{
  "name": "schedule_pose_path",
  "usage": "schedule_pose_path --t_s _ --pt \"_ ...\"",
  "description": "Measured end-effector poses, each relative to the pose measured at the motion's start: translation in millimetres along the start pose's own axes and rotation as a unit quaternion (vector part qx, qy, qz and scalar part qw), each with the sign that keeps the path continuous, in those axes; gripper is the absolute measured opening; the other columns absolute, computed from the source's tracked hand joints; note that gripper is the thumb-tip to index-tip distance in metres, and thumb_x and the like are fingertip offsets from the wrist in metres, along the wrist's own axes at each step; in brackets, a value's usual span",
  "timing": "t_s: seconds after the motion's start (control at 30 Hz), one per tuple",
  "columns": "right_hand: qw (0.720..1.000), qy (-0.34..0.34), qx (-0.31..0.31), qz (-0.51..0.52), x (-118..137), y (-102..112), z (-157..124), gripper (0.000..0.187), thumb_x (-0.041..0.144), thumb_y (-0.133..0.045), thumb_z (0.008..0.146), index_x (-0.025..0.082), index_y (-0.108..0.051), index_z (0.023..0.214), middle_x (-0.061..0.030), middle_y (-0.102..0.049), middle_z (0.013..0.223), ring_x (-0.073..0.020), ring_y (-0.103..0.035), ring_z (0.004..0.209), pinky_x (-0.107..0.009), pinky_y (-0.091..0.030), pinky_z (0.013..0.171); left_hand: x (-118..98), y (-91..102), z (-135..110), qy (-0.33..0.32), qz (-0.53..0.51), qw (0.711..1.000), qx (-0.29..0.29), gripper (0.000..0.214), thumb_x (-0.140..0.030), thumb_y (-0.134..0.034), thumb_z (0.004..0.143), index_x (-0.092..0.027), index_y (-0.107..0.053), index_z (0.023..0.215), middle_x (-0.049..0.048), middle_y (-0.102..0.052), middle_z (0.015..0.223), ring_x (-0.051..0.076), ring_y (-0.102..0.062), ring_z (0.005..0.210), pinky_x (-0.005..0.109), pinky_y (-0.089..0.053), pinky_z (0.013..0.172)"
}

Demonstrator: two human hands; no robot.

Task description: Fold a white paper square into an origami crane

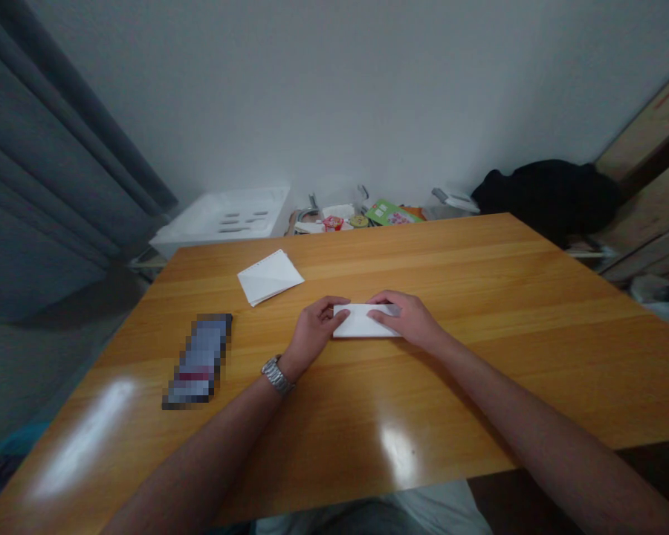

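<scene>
A narrow white folded paper [361, 324] lies near the middle of the wooden table, its long side running left to right. My left hand [317, 327] grips its left end, thumb on top and fingers behind the far edge. At the right end, my right hand [406, 316] pinches it the same way, with the thumb pressed on the upper face. The fingertips behind the paper are partly hidden. A silver watch [277, 376] sits on my left wrist.
A small stack of white paper sheets [270, 277] lies at the far left of the table [479, 282]. A phone [198, 360] with a blurred screen rests nearer on the left. Beyond the far edge are a white box [223, 215], a green packet [391, 213] and black cloth [546, 197].
</scene>
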State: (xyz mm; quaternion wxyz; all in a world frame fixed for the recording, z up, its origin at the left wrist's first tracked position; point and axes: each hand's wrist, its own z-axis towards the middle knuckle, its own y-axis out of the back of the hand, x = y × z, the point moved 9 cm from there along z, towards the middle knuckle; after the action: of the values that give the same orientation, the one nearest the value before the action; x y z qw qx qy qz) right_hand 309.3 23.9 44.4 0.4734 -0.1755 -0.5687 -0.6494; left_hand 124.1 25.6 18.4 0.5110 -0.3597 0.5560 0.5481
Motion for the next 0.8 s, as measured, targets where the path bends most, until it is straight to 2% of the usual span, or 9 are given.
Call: schedule_pose_path --t_s 0.23,0.57,0.8 --pt "1.000 0.004 -0.002 -0.004 1 0 0 0.014 0.029 -0.068 0.087 0.022 -0.072 0.099 -0.0031 -0.075 0.099 -0.0190 -0.068 0.090 -0.030 -0.048 0.083 0 -0.6 1 -0.011 -0.003 1.000 0.009 0.035 -0.041 -0.071 0.084 -0.017 -0.070 0.109 0.0034 -0.068 0.081 0.013 -0.056 0.065 0.022 -0.041 0.055" --pt "1.000 0.005 -0.003 -0.001 2 1 -1 0.015 0.029 -0.068 0.087 0.022 -0.073 0.100 -0.0035 -0.076 0.101 -0.0196 -0.069 0.093 -0.031 -0.049 0.086 -12 2.2 -1 -0.043 0.072 0.996 0.001 0.027 -0.039 -0.067 0.088 -0.020 -0.076 0.103 0.0045 -0.076 0.097 0.016 -0.061 0.076 0.026 -0.047 0.067" --pt "1.000 -0.019 0.009 0.010 -3 0 0 0.019 0.031 -0.069 0.086 0.023 -0.074 0.103 -0.0055 -0.076 0.106 -0.0218 -0.070 0.095 -0.034 -0.050 0.087 -13 7.5 -1 -0.051 0.088 0.995 -0.016 0.028 -0.040 -0.065 0.089 -0.020 -0.076 0.104 0.0048 -0.076 0.100 0.017 -0.063 0.079 0.027 -0.048 0.069"
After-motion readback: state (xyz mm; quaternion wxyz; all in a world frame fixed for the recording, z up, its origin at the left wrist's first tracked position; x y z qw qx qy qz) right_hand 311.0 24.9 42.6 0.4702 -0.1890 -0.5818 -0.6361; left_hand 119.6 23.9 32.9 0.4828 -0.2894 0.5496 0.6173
